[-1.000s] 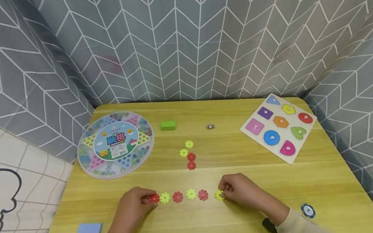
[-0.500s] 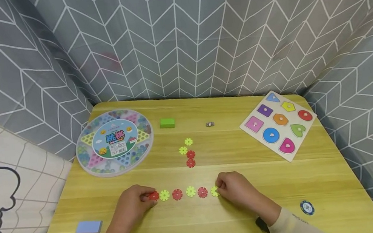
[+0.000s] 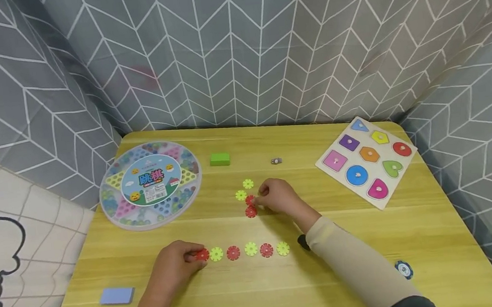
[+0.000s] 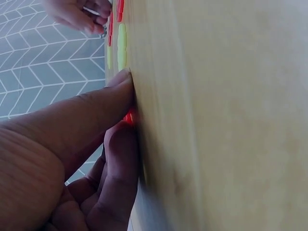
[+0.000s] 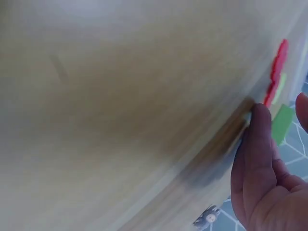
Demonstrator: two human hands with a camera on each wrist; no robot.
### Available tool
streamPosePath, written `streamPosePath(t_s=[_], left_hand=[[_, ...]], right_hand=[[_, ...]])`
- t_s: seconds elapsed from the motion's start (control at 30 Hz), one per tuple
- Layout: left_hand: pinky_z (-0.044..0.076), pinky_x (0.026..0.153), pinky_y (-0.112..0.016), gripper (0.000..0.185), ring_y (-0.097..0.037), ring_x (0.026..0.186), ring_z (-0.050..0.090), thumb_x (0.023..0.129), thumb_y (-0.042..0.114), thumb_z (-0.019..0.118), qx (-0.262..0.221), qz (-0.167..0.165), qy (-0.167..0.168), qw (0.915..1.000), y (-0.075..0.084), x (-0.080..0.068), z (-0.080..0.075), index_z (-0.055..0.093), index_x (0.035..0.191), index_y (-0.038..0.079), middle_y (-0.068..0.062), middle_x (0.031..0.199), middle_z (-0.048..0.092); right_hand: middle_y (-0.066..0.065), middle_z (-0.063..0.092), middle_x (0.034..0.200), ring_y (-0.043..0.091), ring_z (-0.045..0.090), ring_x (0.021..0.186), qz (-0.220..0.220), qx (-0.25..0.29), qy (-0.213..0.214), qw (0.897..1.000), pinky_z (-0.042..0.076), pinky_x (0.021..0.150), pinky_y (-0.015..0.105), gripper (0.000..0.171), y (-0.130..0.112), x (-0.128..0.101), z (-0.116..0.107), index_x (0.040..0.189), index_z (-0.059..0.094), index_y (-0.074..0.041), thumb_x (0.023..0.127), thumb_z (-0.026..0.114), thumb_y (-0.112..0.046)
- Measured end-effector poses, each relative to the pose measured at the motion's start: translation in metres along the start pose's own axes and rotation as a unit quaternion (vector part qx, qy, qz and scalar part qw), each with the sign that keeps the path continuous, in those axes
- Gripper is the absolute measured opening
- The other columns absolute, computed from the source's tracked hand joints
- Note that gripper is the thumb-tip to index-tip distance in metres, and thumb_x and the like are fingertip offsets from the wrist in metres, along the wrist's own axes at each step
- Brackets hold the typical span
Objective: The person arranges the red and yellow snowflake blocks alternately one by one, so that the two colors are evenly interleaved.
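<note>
Six flower-shaped discs lie in a row near the front of the wooden table (image 3: 371, 230), alternating red and yellow. My left hand (image 3: 195, 255) pinches the red disc (image 3: 201, 254) at the row's left end; the left wrist view shows thumb and finger pressed on that red disc (image 4: 128, 117). The yellow end disc (image 3: 283, 248) lies free. Farther back is a small cluster of two yellow discs (image 3: 247, 184) and two red ones. My right hand (image 3: 257, 200) has its curled fingertips on the upper red cluster disc (image 3: 250, 200). The right wrist view is blurred, showing a finger (image 5: 260, 144) beside red discs (image 5: 276, 67).
A round checkers box (image 3: 150, 183) sits at the back left, a green block (image 3: 220, 159) and a small grey piece (image 3: 276, 161) behind the cluster. A shape puzzle board (image 3: 329, 170) lies at the back right. A blue card (image 3: 117, 295) and a poker chip (image 3: 404, 269) are near the front.
My right hand let go of the yellow disc at the row's right end and moved back and left to the cluster. The left hand stayed on the red end disc.
</note>
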State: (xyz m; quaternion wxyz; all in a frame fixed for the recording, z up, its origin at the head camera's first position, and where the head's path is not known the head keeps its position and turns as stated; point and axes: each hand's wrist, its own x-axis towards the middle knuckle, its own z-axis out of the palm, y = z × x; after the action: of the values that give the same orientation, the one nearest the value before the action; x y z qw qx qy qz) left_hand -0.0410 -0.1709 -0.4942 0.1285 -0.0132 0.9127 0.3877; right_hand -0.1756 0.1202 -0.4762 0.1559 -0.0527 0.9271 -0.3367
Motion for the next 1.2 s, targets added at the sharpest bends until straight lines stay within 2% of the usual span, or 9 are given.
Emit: streamPosePath(t_s=[0.13,0.3,0.5,0.73,0.87,0.97,1.03,1.1,1.2], left_hand=[[0.057,0.072,-0.032,0.026,-0.007,0.076,0.065,0.081,0.008,0.089,0.004,0.006,0.001,1.0,0.001,-0.001,-0.001,0.081,0.106,0.009,0.003,0.093,0.07],[0.057,0.072,-0.033,0.026,-0.007,0.076,0.064,0.081,0.009,0.09,0.01,0.008,0.001,0.9999,0.0,-0.001,-0.002,0.082,0.106,0.01,0.005,0.092,0.07],[0.057,0.073,-0.034,0.027,-0.007,0.076,0.065,0.08,0.009,0.09,0.013,0.007,0.002,0.9999,-0.001,-0.002,-0.004,0.082,0.106,0.01,0.005,0.093,0.072],[0.057,0.073,-0.033,0.027,-0.007,0.076,0.065,0.081,0.008,0.09,0.01,0.002,0.003,0.9999,-0.003,-0.002,-0.001,0.082,0.106,0.01,0.005,0.093,0.072],[0.057,0.074,-0.033,0.027,-0.007,0.077,0.065,0.081,0.007,0.089,0.007,-0.005,0.002,1.0,-0.004,-0.002,0.001,0.082,0.107,0.011,0.005,0.093,0.071],[0.057,0.075,-0.033,0.028,-0.007,0.077,0.064,0.08,0.007,0.089,0.006,-0.007,0.001,1.0,-0.004,-0.001,0.002,0.082,0.107,0.011,0.005,0.092,0.071],[0.057,0.074,-0.033,0.027,-0.007,0.077,0.064,0.081,0.007,0.089,0.007,-0.005,0.0,1.0,-0.004,0.0,0.003,0.082,0.107,0.011,0.005,0.092,0.07],[0.056,0.074,-0.032,0.027,-0.006,0.077,0.063,0.081,0.007,0.09,0.009,-0.003,0.002,1.0,-0.003,0.001,0.003,0.082,0.106,0.011,0.005,0.091,0.07],[0.056,0.073,-0.033,0.026,-0.007,0.076,0.063,0.081,0.009,0.09,0.013,0.01,0.004,0.9999,-0.002,0.002,0.004,0.082,0.106,0.011,0.005,0.091,0.069]], right_hand=[[0.004,0.07,0.094,0.022,0.062,0.085,0.005,-0.047,0.012,0.999,0.053,0.08,0.037,0.037,-0.007,0.014,0.009,0.095,0.073,-0.003,0.085,0.088,-0.036],[0.002,0.068,0.083,0.02,0.06,0.077,0.001,-0.08,0.028,0.996,0.051,0.075,0.036,0.038,-0.017,0.016,0.016,0.082,0.071,-0.005,0.079,0.092,-0.036],[0.0,0.063,0.077,0.02,0.058,0.076,-0.011,-0.097,0.039,0.994,0.051,0.074,0.036,0.03,-0.023,0.015,0.022,0.079,0.071,-0.005,0.081,0.091,-0.028],[0.002,0.064,0.08,0.022,0.059,0.079,0.013,-0.077,0.026,0.997,0.051,0.077,0.036,0.022,-0.02,0.017,0.023,0.082,0.071,-0.005,0.083,0.088,-0.018],[0.005,0.066,0.087,0.023,0.06,0.084,0.032,-0.014,0.023,0.999,0.052,0.079,0.036,0.019,-0.011,0.017,0.017,0.09,0.071,-0.004,0.085,0.086,-0.014],[0.008,0.067,0.092,0.022,0.061,0.085,0.05,0.1,0.013,0.994,0.054,0.078,0.033,0.015,0.001,0.014,0.008,0.097,0.071,-0.001,0.088,0.083,-0.007],[0.011,0.066,0.096,0.021,0.063,0.086,0.066,0.192,0.002,0.979,0.057,0.079,0.033,0.016,0.01,0.01,-0.001,0.103,0.07,0.002,0.091,0.079,-0.001],[0.015,0.065,0.102,0.023,0.066,0.089,0.078,0.278,-0.007,0.958,0.059,0.082,0.036,0.019,0.02,0.001,-0.013,0.109,0.067,0.006,0.092,0.075,0.004],[0.018,0.064,0.107,0.023,0.068,0.093,0.082,0.339,-0.008,0.937,0.059,0.088,0.039,0.022,0.036,-0.022,-0.031,0.114,0.064,0.009,0.093,0.073,0.006]])
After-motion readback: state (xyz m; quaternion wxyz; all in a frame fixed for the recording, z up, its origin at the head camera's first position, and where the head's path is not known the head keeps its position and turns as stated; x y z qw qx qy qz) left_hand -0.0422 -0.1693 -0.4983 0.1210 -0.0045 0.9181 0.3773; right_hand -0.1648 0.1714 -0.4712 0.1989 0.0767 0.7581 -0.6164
